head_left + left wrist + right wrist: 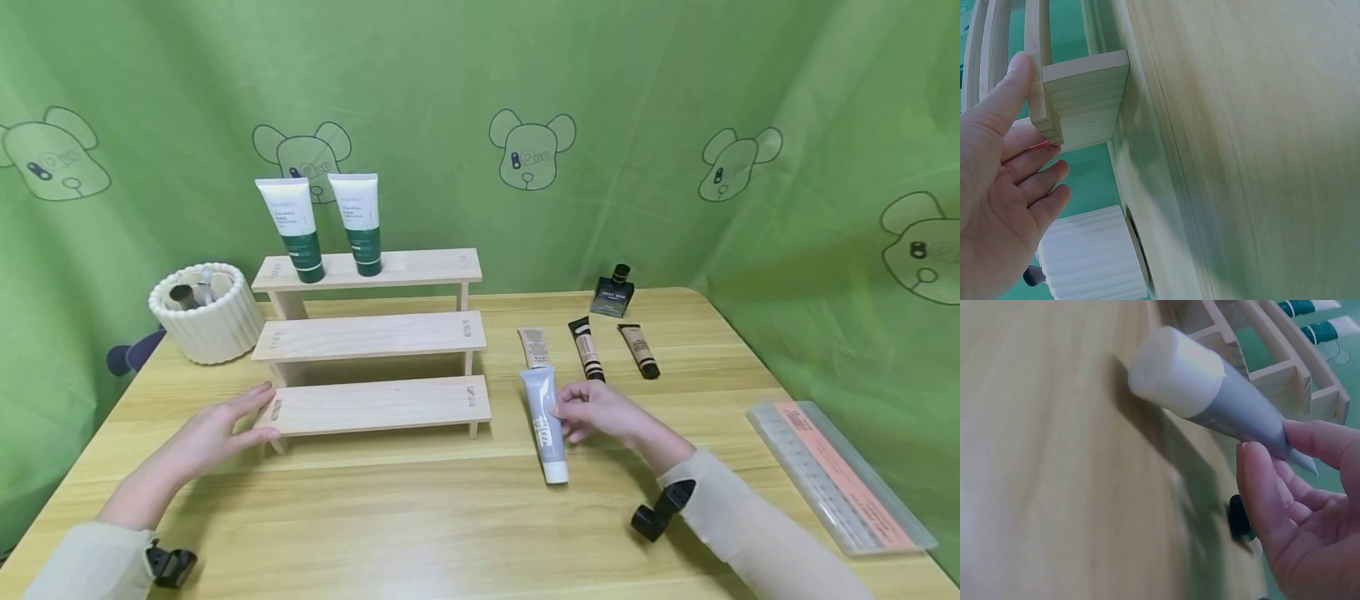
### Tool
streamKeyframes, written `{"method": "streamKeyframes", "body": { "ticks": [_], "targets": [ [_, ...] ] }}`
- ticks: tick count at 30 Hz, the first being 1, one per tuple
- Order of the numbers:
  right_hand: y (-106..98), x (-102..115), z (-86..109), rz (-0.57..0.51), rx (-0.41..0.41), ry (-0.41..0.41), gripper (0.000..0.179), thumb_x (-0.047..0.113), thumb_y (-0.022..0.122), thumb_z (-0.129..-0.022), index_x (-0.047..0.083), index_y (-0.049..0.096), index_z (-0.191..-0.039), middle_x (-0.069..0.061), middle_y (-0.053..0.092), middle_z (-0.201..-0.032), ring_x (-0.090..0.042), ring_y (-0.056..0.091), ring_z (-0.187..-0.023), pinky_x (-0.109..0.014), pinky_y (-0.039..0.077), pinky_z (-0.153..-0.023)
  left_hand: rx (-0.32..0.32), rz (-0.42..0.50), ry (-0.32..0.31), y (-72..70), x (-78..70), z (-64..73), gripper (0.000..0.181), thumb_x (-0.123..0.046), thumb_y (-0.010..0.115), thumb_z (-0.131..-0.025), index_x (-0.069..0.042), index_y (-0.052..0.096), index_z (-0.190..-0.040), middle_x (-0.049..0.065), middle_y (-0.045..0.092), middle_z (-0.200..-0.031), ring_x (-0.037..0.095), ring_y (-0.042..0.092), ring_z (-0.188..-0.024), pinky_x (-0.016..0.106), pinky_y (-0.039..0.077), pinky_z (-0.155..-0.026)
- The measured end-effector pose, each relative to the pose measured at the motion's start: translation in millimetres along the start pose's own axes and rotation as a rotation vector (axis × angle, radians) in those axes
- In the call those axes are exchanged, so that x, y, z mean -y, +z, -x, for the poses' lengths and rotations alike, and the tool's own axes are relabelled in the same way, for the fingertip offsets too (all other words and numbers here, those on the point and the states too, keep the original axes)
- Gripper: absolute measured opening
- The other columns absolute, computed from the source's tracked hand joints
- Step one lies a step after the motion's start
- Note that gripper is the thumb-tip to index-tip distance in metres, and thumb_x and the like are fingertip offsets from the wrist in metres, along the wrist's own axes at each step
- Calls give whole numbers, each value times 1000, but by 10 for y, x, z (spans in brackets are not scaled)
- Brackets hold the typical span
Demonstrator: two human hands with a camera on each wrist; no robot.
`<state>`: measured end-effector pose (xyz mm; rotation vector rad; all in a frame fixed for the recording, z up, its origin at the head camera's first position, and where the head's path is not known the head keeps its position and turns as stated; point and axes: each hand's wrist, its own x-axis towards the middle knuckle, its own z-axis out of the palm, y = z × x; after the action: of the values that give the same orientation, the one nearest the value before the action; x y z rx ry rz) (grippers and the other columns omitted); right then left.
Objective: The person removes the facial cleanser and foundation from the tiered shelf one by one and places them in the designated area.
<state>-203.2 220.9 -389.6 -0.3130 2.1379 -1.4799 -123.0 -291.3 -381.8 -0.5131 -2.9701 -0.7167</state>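
My right hand (596, 408) pinches the grey squeeze tube (543, 410) nearer its flat end than its cap, thumb against fingers, holding it just above the wooden tabletop (360, 533), white cap towards me. A strip of wood separates it from the right end of the three-tier wooden stand (375, 337). Its flat end overlaps the beige tube (534, 343) in the head view; two black-capped tubes (587, 350) lie just beyond my fingers, and the perfume bottle (612, 296) stands by the back edge. More room lies right, as far as the clear plastic case (840, 475) along the right edge. My left thumb and forefinger grip the lowest board's left end, the ribbed white holder (213, 321) near behind.
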Motion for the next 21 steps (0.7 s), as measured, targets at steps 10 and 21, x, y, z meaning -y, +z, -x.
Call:
{"method": "streamKeyframes", "body": {
  "ticks": [10,21],
  "targets": [
    [-73,-174,53,-59,71,63,28,11,61,-86,-13,54,-99,-11,59,-75,-16,59,-62,-28,56,-58,-7,-2,7,8,7,0,68,-35,66,-83,9,44,-130,31,37,-134,50,36,-119,62,30,-95],
    [-133,-261,43,-42,99,136,24,12,60,-87,-11,57,-95,-12,59,-69,-14,60,-55,-25,55,-53,-3,3,3,10,15,0,68,-34,67,-83,9,44,-131,31,37,-135,50,35,-120,61,30,-95]
  ]
}}
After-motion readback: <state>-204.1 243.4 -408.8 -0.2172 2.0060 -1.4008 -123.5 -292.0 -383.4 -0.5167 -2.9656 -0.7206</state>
